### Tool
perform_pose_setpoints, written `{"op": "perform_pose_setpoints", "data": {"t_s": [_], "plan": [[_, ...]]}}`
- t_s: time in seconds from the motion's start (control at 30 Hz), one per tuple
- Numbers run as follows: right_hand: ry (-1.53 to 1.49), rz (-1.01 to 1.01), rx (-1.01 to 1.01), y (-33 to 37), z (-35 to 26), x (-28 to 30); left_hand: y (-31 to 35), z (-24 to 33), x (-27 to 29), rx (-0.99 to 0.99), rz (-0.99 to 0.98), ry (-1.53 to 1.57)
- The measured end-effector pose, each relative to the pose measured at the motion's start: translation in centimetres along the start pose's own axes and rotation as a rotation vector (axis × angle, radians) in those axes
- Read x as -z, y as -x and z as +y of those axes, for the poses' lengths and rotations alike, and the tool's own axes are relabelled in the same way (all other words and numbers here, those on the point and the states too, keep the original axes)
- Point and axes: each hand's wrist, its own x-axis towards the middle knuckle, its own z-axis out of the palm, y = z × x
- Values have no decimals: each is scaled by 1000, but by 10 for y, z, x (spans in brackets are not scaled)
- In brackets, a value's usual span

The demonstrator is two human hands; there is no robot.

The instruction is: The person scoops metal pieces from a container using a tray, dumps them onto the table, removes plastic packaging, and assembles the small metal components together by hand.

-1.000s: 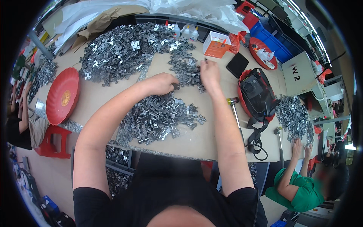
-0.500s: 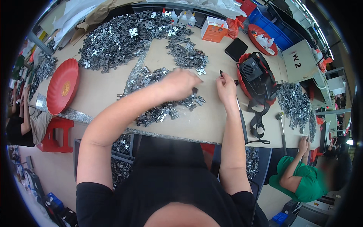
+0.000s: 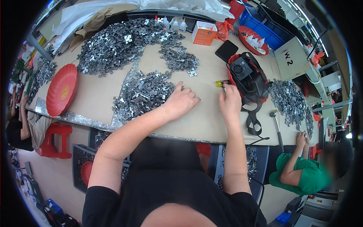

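My left hand (image 3: 180, 101) is over the bare board at the right edge of a pile of small bent metal clips (image 3: 145, 92). Its fingers are apart, and no clip shows in them. My right hand (image 3: 230, 102) is closed round the thin shaft of a small hammer (image 3: 219, 83), close under its head. The hammer head has a yellow face turned left. Most of the handle is hidden by the hand and forearm. Just right of the head lies a red bowl (image 3: 265, 99) holding a black strapped device (image 3: 247, 73).
Larger clip heaps (image 3: 109, 47) cover the back left, with a smaller group (image 3: 179, 58) nearer. A red scalloped plate (image 3: 63, 90) stands left. An orange box (image 3: 204, 33), glue bottles (image 3: 174, 25) and a black phone (image 3: 226, 50) are behind. A green-shirted person (image 3: 302, 172) works at right beside another hammer (image 3: 278, 126).
The hammer has come off the table into my right hand, its head now left of the bowl. The dark pointed piece is gone from my fingers. My left hand has moved nearer and opened.
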Motion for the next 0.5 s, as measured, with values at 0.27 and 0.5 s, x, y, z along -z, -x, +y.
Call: {"op": "perform_pose_setpoints", "data": {"t_s": [0.27, 0.5], "plan": [[218, -84, -149, 29, 27, 6, 5, 0, -6, 30, -31, 70], [171, -37, -128, 29, 53, 7, 6, -4, -7, 11, -4, 66]]}}
